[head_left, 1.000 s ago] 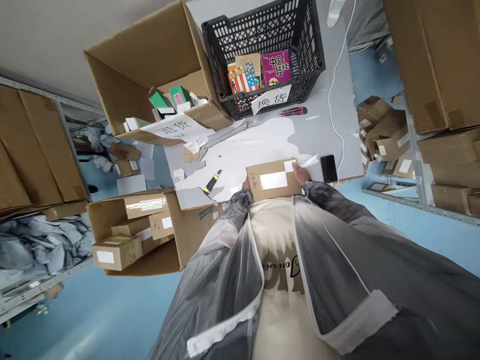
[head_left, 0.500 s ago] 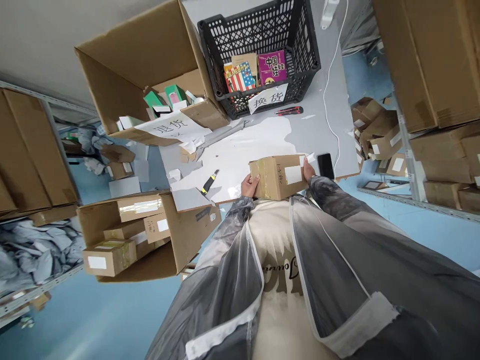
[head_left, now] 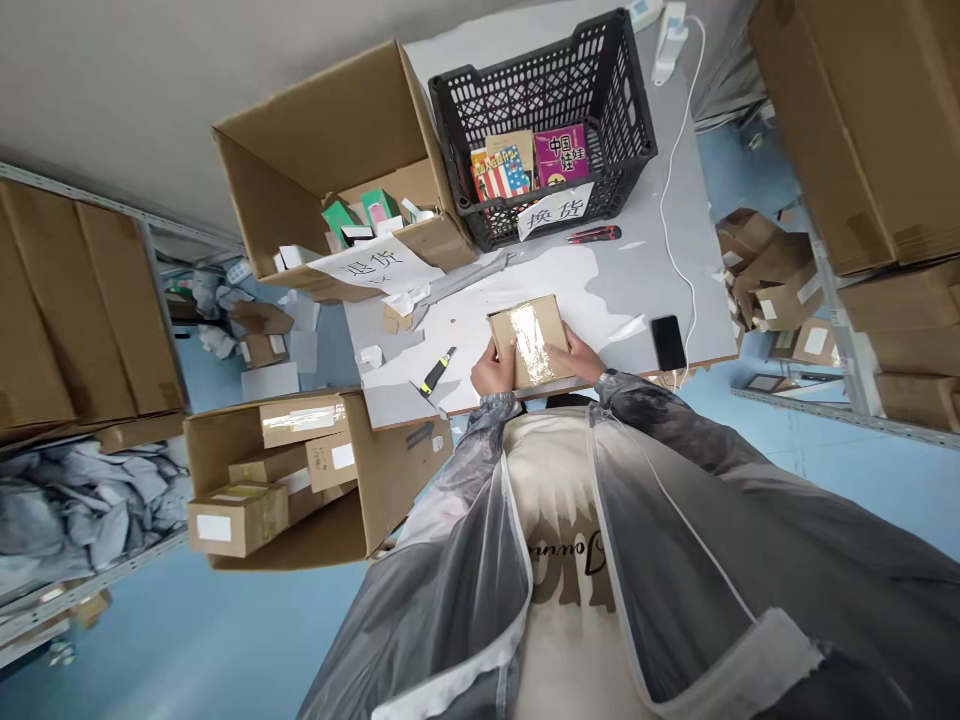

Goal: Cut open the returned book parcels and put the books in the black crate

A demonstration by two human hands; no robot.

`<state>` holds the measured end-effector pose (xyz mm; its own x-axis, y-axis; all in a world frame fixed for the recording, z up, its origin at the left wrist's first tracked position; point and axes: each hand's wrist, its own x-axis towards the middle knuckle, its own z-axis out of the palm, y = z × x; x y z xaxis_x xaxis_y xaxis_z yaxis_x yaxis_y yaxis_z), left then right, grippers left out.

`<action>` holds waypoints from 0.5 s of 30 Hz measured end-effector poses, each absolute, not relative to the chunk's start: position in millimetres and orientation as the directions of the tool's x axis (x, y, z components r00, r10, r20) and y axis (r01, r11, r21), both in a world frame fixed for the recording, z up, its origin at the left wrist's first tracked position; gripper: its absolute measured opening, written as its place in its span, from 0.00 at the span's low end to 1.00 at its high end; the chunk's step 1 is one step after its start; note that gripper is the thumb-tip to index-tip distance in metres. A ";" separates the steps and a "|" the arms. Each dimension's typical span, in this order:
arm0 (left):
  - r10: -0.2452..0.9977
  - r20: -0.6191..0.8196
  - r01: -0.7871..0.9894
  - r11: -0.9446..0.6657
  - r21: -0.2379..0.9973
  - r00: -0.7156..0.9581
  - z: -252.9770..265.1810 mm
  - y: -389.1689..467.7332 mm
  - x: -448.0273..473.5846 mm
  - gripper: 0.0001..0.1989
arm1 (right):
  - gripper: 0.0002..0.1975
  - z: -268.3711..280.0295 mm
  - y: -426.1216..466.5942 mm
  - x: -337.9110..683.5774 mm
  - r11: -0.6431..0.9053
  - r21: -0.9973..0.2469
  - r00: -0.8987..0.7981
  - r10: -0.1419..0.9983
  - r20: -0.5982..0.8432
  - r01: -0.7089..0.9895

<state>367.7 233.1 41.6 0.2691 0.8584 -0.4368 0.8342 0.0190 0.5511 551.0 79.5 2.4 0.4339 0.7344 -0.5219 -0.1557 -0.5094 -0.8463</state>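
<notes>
Cardboard box (head_left: 556, 322), shiny tape (head_left: 530, 340) uppermost; held between left hand (head_left: 495, 373) and right hand (head_left: 582, 358); even support from both sides advisable

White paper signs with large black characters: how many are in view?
2: the left sign on the front of the tabletop carton, the right sign on the front of the black crate. Others may be hidden.

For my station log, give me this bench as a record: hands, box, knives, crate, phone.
Left hand: holds taped cardboard box, left side
Right hand: holds same box, right side
Yellow-black utility knife: on worktable, left of box
Red-black utility knife: on worktable, near crate
Black plastic crate: holds books
Smartphone: on worktable, right of box
</notes>
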 end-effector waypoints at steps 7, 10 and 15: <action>0.788 -0.478 0.575 0.199 0.794 0.388 4.3 246.2 342.7 0.39 | 0.49 11.3 70.7 567.7 -0.605 -0.796 0.498 0.694 -0.520 0.011; 0.659 -0.626 0.557 0.359 0.749 0.417 -17.3 252.8 337.7 0.40 | 0.50 9.6 68.4 570.1 -0.604 -0.795 0.508 0.701 -0.501 0.050; 0.463 -0.805 0.628 0.514 0.585 0.370 -42.8 249.6 357.5 0.41 | 0.53 7.8 52.8 589.5 -0.614 -0.789 0.612 0.619 -0.493 -0.015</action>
<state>357.5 249.6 -42.8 0.3704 0.4632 -0.8051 0.6281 0.5137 0.5845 589.5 52.8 7.8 0.6120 0.6187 -0.4927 -0.0151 -0.6137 -0.7894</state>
